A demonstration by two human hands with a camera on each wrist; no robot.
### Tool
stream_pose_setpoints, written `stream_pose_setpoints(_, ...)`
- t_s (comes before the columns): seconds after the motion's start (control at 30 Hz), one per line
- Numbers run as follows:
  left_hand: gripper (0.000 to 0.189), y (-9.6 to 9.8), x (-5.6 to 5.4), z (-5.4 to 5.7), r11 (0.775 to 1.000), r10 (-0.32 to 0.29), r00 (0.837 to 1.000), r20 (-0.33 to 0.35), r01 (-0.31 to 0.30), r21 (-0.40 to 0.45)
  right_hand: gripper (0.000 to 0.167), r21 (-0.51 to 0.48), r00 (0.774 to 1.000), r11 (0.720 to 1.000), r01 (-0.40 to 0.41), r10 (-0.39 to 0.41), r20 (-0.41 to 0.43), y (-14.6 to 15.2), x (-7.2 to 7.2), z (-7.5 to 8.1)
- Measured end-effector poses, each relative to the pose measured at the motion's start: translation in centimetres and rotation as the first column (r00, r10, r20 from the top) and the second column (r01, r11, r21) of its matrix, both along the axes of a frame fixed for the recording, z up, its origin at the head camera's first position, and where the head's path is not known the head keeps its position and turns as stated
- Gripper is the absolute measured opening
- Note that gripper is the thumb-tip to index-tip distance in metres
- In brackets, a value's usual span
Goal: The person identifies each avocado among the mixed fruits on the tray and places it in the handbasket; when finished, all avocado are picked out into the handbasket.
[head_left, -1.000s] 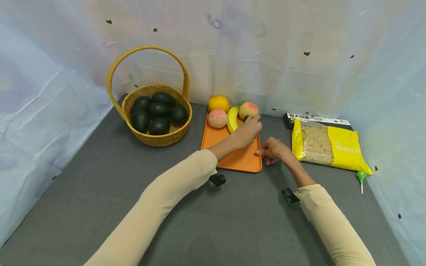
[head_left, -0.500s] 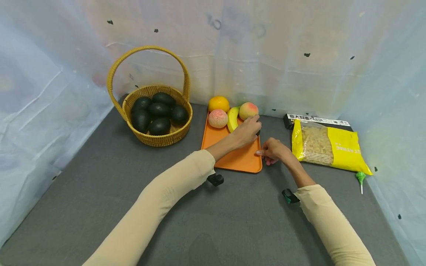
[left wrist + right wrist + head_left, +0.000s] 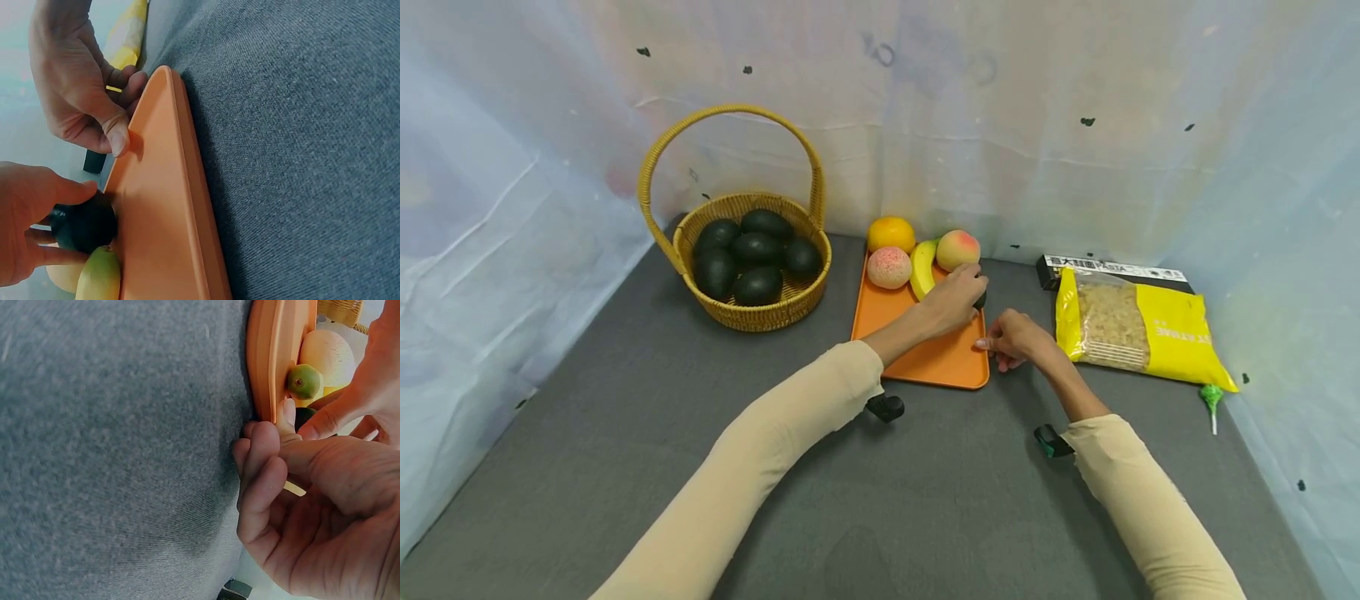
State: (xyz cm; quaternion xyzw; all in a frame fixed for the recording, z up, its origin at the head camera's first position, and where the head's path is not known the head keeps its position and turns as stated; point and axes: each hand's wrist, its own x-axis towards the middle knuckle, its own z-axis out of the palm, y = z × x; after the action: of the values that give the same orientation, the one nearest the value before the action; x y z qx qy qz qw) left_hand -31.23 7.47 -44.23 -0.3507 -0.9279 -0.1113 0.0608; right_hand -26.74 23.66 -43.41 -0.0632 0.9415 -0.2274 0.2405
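Note:
My left hand (image 3: 953,298) reaches over the right side of an orange tray (image 3: 880,317) and grips a dark avocado (image 3: 87,222) between thumb and fingers. The avocado sits against the tray's right part, beside the tip of a banana (image 3: 922,271). My right hand (image 3: 1018,337) pinches the tray's right rim, thumb on top and fingers curled at the outer side. Farther back on the tray lie a peach (image 3: 957,249), a speckled pink round fruit (image 3: 889,267) and a yellow-orange fruit (image 3: 891,235). In the head view my left hand hides most of the avocado.
To the left stands a wicker basket (image 3: 752,317) with a tall handle, holding several avocados (image 3: 758,285). On the right lie a yellow pasta bag (image 3: 1176,333), a black box (image 3: 1051,275) behind it and a green lollipop (image 3: 1212,397). White sheeting (image 3: 1037,125) encloses the table.
My left hand has shifted slightly toward me with the avocado, away from the peach. During the last half second it has barely moved. My right hand keeps its hold on the tray rim.

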Motion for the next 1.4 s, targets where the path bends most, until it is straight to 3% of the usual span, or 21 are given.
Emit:
stream_pose_setpoints(0.23, 0.04, -0.5, 0.4, 0.7, 0.999, -0.025, 1.0, -0.005, 0.025, 0.039, 0.036, 0.004, 1.0, 1.0, 0.005, -0.005, 0.01, 0.1, 0.0, -0.1)
stream_pose_setpoints(0.4, 0.045, -0.7, 0.9, 1.8, 0.997, -0.03, 1.0, -0.009, 0.03, 0.075, 0.037, 0.0, 1.0, 1.0, -0.007, 0.007, -0.005, 0.2, 0.0, -0.1)
stream_pose_setpoints(0.7, 0.054, -1.5, 1.5, 4.1, 0.998, -0.004, 1.0, 0.019, 0.003, 0.059, 0.036, 0.026, 1.0, 1.0, -0.005, 0.005, 0.0, 0.0, -0.1, -0.1)
stream_pose_setpoints(0.97, 0.055, -3.4, 2.1, 5.5, 0.993, -0.009, 0.999, 0.031, 0.005, 0.118, 0.039, 0.046, 1.0, 0.999, -0.019, 0.019, 0.004, -0.2, -0.1, 0.1)
stream_pose_setpoints(1.13, 0.046, -4.8, 2.5, 6.5, 0.984, 0.002, 1.0, -0.008, -0.001, 0.181, 0.04, 0.04, 1.0, 0.999, -0.014, 0.014, 0.006, -0.3, 0.0, 0.1)
stream_pose_setpoints(1.4, 0.052, -7.2, 2.9, 8.7, 0.969, 0.062, 0.998, 0.007, -0.062, 0.238, 0.037, 0.023, 1.0, 1.0, -0.002, 0.002, -0.001, -0.3, 0.1, 0.1)
